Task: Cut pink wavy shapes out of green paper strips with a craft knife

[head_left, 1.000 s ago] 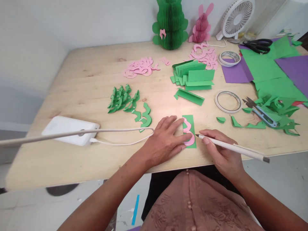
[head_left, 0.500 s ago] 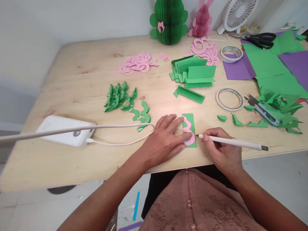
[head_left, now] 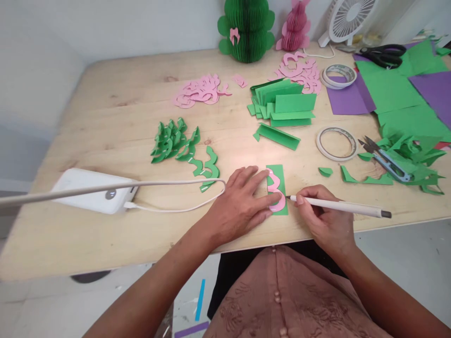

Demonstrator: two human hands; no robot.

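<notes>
Pale wooden tabletop before a white wall, bearing paper work that we judge to be partway along. Near the front edge lies a green card, with a pink scalloped cut-out laid over its left part. Our left hand is spread, its fingertips resting on or just beside the two pieces and gripping nothing. Our right hand grasps a white pen between thumb and fingers; the tip stands at the card's right edge, though whether it touches we cannot tell. We can make out no drawn outline on the card. Done, by appearances: the cluster of scalloped green pieces at left. Left to do, we judge: the stack of folded green strips and one separate strip before it, mostly straight-edged. Green offcuts beside the snips we read as waste from finished pieces.
</notes>
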